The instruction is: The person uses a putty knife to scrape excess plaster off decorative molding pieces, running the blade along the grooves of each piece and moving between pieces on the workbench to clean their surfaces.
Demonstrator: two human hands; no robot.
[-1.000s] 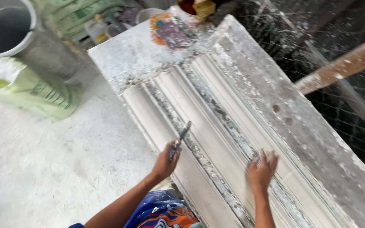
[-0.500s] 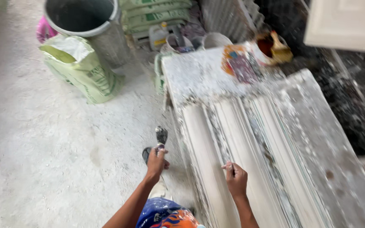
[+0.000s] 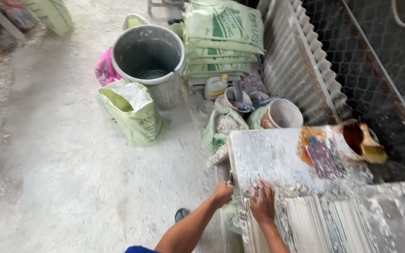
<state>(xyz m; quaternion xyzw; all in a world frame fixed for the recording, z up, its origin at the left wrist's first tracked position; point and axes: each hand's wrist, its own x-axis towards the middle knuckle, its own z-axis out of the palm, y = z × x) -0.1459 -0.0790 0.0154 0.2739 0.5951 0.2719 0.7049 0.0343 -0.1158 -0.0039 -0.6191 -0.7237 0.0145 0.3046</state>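
Two hands at moulding [image 3: 305, 225], left hand [image 3: 222, 194] grip closed on scraper [image 3: 230, 178], blade pointing up-away, right hand [image 3: 262, 204] spread flat.

Open floor [image 3: 71, 187] leftward; sacks [image 3: 221, 42], buckets [image 3: 151, 61] (perhaps paint-stained) crowd ahead.

Dusty white workbench [image 3: 268, 154], plaster-caked.
Carrying a ribbed plaster moulding [image 3: 324, 225], loose plaster crumbs [image 3: 305, 189], a paint-stained rag [image 3: 317, 150] and a tipped orange tub [image 3: 352, 138].
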